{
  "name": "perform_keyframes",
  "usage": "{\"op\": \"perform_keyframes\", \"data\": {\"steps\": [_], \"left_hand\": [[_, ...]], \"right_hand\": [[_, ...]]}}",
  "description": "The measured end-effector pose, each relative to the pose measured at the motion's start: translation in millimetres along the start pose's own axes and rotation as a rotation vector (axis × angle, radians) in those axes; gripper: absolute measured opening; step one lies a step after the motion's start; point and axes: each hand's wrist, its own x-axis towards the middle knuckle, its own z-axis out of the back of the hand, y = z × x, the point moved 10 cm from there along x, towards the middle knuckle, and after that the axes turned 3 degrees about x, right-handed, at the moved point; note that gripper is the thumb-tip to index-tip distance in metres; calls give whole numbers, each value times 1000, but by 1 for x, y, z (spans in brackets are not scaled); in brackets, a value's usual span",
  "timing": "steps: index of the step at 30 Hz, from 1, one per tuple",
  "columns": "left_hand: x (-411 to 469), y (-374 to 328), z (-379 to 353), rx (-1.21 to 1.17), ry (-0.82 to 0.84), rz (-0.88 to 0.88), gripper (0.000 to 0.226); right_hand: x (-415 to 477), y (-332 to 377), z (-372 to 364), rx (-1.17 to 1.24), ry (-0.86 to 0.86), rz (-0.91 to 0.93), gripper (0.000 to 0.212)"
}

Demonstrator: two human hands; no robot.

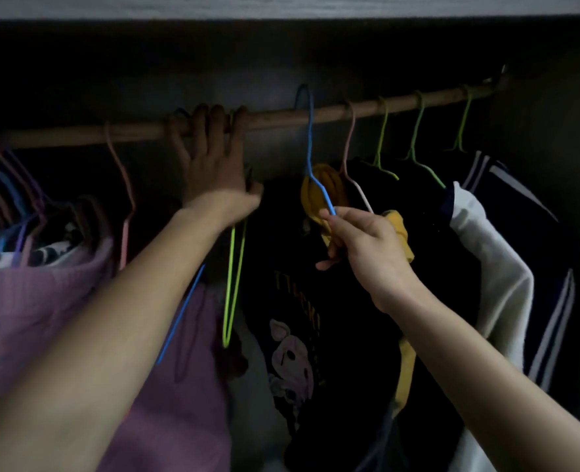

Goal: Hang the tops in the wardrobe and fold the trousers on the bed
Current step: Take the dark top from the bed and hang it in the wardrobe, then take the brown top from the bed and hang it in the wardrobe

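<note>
Inside a dark wardrobe, a wooden rail [281, 115] runs across the upper half. My left hand [210, 155] grips the rail from below, beside the hook of an empty green hanger [232, 284] hanging down under my wrist. My right hand [360, 247] pinches the shoulder of a blue wire hanger [310, 144] carrying a black top with yellow trim and a cartoon print [295, 356]. The blue hook rises just above the rail; whether it rests on the rail I cannot tell.
Right of the blue hanger hang a pink hanger [351, 144], green hangers [418, 137] with dark clothes and a white-sleeved jacket [486, 253]. At the left hangs a pink top [50, 301] among several pink and purple hangers [5, 185]. The wardrobe's top board [281, 5] lies overhead.
</note>
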Motion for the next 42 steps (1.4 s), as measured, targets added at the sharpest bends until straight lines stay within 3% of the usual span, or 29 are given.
{"op": "perform_keyframes", "data": {"steps": [5, 7, 12, 18, 23, 27, 36, 42], "left_hand": [[-1, 3, 8, -112, -11, -2, 95], [-3, 4, 12, -141, -19, -20, 92], [-6, 5, 18, -178, 11, -29, 88], [-11, 0, 22, -208, 4, -17, 84], [-9, 0, 22, -273, 27, 19, 82], [-16, -20, 30, -374, 170, 113, 73], [-102, -264, 168, -793, -99, -181, 60], [-224, -472, 219, -944, 131, -391, 64]], "right_hand": [[31, -4, -15, 110, -40, -110, 16], [36, -18, -17, 15, -30, -134, 17], [29, -27, 0, -188, -51, -25, 18], [-14, -2, 32, -578, -84, 176, 35], [-69, 25, 74, -719, -233, 393, 28], [-115, 41, 126, -850, -368, 486, 28], [-254, 66, 293, -1272, -610, 335, 53], [-410, 66, 451, -1500, -687, 20, 65]]}}
